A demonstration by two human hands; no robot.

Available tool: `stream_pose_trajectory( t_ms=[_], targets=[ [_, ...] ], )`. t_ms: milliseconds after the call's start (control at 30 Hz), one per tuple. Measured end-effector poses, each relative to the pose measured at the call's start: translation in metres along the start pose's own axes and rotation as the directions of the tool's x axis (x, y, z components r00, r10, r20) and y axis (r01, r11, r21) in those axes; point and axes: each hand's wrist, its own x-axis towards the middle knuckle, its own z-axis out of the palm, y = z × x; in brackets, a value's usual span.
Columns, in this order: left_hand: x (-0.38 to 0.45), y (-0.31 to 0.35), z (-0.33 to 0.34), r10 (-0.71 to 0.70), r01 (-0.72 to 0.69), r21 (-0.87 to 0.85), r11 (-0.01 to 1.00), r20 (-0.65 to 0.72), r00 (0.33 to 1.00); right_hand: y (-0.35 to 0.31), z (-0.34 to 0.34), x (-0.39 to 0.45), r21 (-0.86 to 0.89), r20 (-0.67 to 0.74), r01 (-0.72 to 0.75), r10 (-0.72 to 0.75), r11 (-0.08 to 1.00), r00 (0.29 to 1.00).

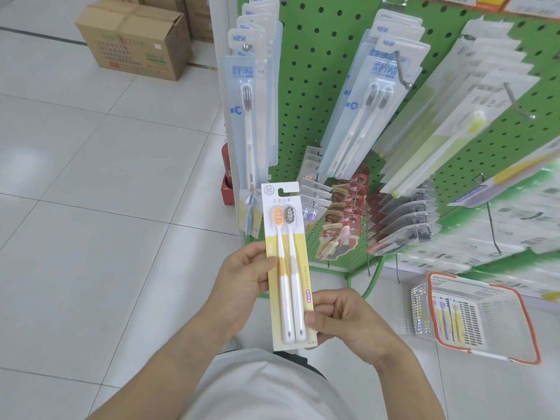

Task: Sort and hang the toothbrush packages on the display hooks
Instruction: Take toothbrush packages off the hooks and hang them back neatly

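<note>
Yellow toothbrush pack (286, 262) upright in our grip, left hand (242, 286) and right hand (342, 324) both pinching it, hanging slot toward the hooks (404, 71).

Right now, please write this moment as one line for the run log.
stage: package in hand, not hung | left hand: holds yellow toothbrush package | right hand: pinches its lower edge | basket: more packages inside

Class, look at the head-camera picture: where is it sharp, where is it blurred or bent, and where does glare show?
Head view: the yellow toothbrush package held in both hands is sharp; the basket and lower right shelf edge are smeared; the green pegboard leans and fans outward from wide-angle distortion; soft glare lies on the floor tiles.
</note>
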Motion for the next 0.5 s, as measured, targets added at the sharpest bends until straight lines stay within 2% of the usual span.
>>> stream_pose_trajectory(
  t_ms=[167, 233, 367, 500],
  targets=[
    [0.001, 0.008, 0.004, 0.0, 0.0, -0.051, 0.999, -0.002, 1.0, -0.002, -0.009, -0.001, -0.036, 0.075, -0.026, 0.029, 0.999, 0.997],
    [0.002, 0.009, 0.006, -0.017, 0.016, -0.068, 0.998, -0.011, 1.0, -0.004, -0.009, 0.001, -0.043, 0.075, 0.006, -0.003, 0.999, 0.997],
    [0.004, 0.01, 0.009, -0.05, 0.048, -0.112, 0.993, -0.013, 0.999, -0.003, 0.003, 0.01, 0.027, -0.094, 0.196, -0.193, 0.98, 0.977],
    [0.005, 0.007, 0.013, -0.001, 0.003, 0.023, 1.0, -0.094, 0.996, -0.003, 0.012, 0.019, -0.089, -0.271, 0.248, -0.263, 0.965, 0.926]
  ],
)
